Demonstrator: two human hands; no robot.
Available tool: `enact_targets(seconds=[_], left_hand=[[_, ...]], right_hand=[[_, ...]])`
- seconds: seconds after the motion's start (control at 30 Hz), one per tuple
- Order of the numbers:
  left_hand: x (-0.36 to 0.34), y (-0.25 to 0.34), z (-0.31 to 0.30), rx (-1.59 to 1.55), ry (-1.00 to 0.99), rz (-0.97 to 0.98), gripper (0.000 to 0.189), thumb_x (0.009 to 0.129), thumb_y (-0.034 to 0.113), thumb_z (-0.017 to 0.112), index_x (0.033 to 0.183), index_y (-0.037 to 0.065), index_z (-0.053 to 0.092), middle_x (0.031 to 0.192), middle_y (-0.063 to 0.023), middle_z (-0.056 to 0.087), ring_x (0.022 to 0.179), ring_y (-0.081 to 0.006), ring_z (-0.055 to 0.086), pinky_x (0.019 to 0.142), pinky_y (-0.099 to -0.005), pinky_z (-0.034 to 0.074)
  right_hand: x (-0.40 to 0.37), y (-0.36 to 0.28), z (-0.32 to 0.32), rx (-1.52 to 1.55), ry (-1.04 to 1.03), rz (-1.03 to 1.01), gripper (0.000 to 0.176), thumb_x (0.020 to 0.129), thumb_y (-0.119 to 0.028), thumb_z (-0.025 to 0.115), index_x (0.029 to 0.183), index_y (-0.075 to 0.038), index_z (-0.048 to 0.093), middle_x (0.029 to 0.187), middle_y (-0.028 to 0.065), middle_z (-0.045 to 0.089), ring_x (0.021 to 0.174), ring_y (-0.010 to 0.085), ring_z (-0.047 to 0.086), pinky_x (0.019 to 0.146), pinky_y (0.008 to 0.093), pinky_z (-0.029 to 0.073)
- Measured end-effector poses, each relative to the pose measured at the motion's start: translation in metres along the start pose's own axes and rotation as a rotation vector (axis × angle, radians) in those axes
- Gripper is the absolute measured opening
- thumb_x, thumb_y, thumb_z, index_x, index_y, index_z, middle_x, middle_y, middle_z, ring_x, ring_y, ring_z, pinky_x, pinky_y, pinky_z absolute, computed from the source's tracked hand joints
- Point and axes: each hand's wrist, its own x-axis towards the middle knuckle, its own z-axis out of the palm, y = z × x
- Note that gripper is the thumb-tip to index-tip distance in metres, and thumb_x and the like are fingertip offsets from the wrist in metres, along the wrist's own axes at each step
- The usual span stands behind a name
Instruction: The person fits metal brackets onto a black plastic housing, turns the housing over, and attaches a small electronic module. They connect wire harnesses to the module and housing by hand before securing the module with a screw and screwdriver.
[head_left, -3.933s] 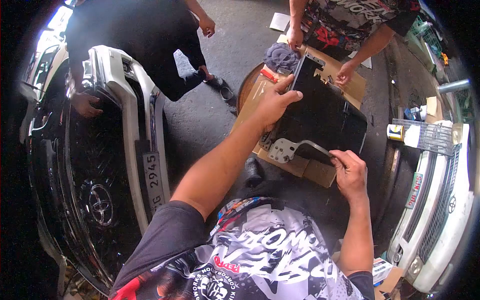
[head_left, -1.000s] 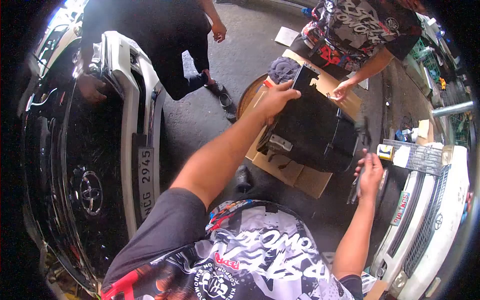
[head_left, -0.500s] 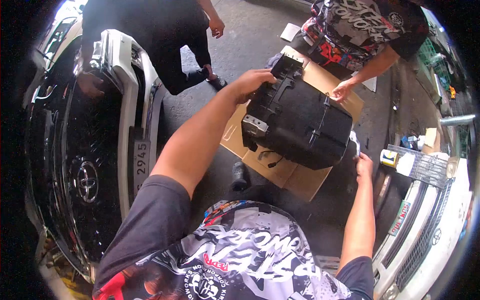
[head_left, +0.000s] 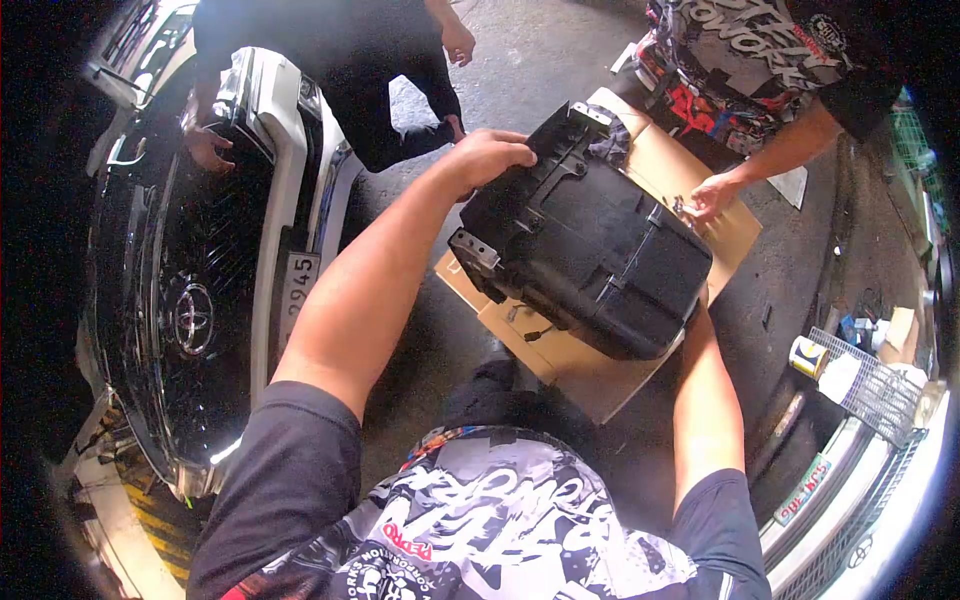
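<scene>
A large black plastic box-shaped car part [head_left: 600, 240] with metal brackets at its left end is held over a flat cardboard sheet. My left hand [head_left: 490, 158] is closed round its upper left edge. At the lower right end, my right hand [head_left: 697, 318] reaches behind and under the part, its fingers hidden. A short cable with a dark connector [head_left: 540, 333] hangs from the near side. Across from me, a co-worker's hand [head_left: 712, 197] is close to the part's far right side, with a small object at the fingertips.
The cardboard [head_left: 735, 235] lies on the concrete floor. A dark car front [head_left: 190, 310] stands at left, with another person [head_left: 330, 70] beside it. At right are a white bumper [head_left: 840, 500], a wire rack [head_left: 870, 385] and a yellow-and-white can [head_left: 808, 356].
My right hand has gone from beside the part's right end to behind and under it. The co-worker's hand stays near the far side. The whole view has shifted slightly.
</scene>
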Motion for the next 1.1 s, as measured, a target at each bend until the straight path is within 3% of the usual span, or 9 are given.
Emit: enact_targets(seconds=[0.13,0.23,0.4,0.5,0.6,0.7,0.83,1.0,1.1], left_hand=[[0.01,-0.007,-0.004,0.091,-0.051,-0.01,0.028,0.092,0.024,0.069,0.11,0.003,0.074,0.091,-0.0058,0.074,0.077,-0.0177,0.071,0.072,-0.0345,0.058],[-0.01,-0.005,0.007,-0.433,-0.194,-0.249,0.026,0.091,0.02,0.065,0.11,0.004,0.072,0.09,-0.006,0.073,0.076,-0.018,0.07,0.073,-0.0344,0.057],[-0.061,0.029,0.039,-0.239,-0.203,0.131,0.066,0.082,0.016,0.067,0.146,0.005,0.062,0.118,-0.007,0.074,0.097,-0.0162,0.07,0.089,-0.0334,0.058],[-0.089,0.057,0.035,-0.17,-0.252,0.212,0.072,0.079,0.011,0.068,0.151,0.009,0.06,0.117,-0.0077,0.074,0.094,-0.0166,0.07,0.088,-0.0318,0.058],[-0.101,0.067,0.02,-0.081,-0.269,0.289,0.073,0.077,0.015,0.071,0.149,0.009,0.062,0.115,-0.0107,0.075,0.093,-0.0152,0.07,0.087,-0.0296,0.057],[-0.115,0.066,0.016,0.118,-0.251,0.43,0.074,0.079,0.009,0.067,0.153,0.005,0.056,0.115,-0.0085,0.074,0.093,-0.0128,0.068,0.086,-0.028,0.057],[-0.141,0.051,0.031,0.41,-0.151,0.428,0.072,0.076,0.023,0.072,0.147,0.019,0.064,0.083,-0.0131,0.073,0.068,-0.0163,0.065,0.07,-0.0359,0.054],[-0.157,0.005,0.062,0.61,-0.05,0.575,0.068,0.078,0.026,0.081,0.145,0.019,0.065,0.128,-0.0205,0.071,0.111,-0.0316,0.072,0.1,-0.0395,0.056],[-0.185,0.0,0.082,0.69,-0.054,0.488,0.074,0.078,0.036,0.084,0.147,0.02,0.062,0.129,-0.0186,0.067,0.111,-0.0386,0.07,0.099,-0.0442,0.056]], right_hand=[[-0.004,0.004,-0.013,0.127,0.011,0.101,0.049,0.107,-0.042,0.053,0.133,-0.004,0.07,0.123,0.0089,0.075,0.105,0.0237,0.071,0.093,0.0401,0.057],[-0.012,0.005,-0.014,0.252,0.069,0.257,0.052,0.109,-0.043,0.048,0.139,-0.005,0.065,0.129,0.011,0.072,0.113,0.0273,0.07,0.1,0.0434,0.055],[-0.06,-0.044,0.028,0.484,0.113,0.536,0.07,0.11,-0.062,0.036,0.146,-0.006,0.059,0.142,0.0099,0.066,0.122,0.0303,0.066,0.107,0.0485,0.052],[-0.096,-0.036,0.049,0.562,-0.076,0.29,0.072,0.109,-0.064,0.034,0.146,-0.007,0.059,0.139,0.0093,0.069,0.121,0.0303,0.067,0.107,0.0516,0.052],[-0.129,-0.03,0.074,-0.092,0.053,-0.01,0.068,0.11,-0.06,0.036,0.144,-0.007,0.06,0.132,0.0111,0.071,0.121,0.0278,0.068,0.103,0.0512,0.054],[-0.134,-0.03,0.106,0.333,0.297,0.391,0.071,0.107,-0.063,0.042,0.147,-0.006,0.055,0.135,0.0157,0.066,0.122,0.033,0.064,0.101,0.0532,0.053],[-0.143,0.006,0.125,0.179,0.298,0.349,0.089,0.101,-0.071,0.047,0.158,-0.003,0.037,0.145,0.0256,0.052,0.126,0.0448,0.056,0.099,0.0638,0.052],[-0.127,0.087,0.125,0.031,0.36,0.243,0.073,0.104,-0.06,0.052,0.152,-0.006,0.043,0.135,0.0149,0.056,0.11,0.0323,0.061,0.09,0.0542,0.058],[-0.134,0.083,0.136,0.02,0.365,0.209,0.063,0.11,-0.047,0.045,0.153,-0.002,0.043,0.141,0.0163,0.059,0.119,0.0324,0.062,0.102,0.0501,0.05]])
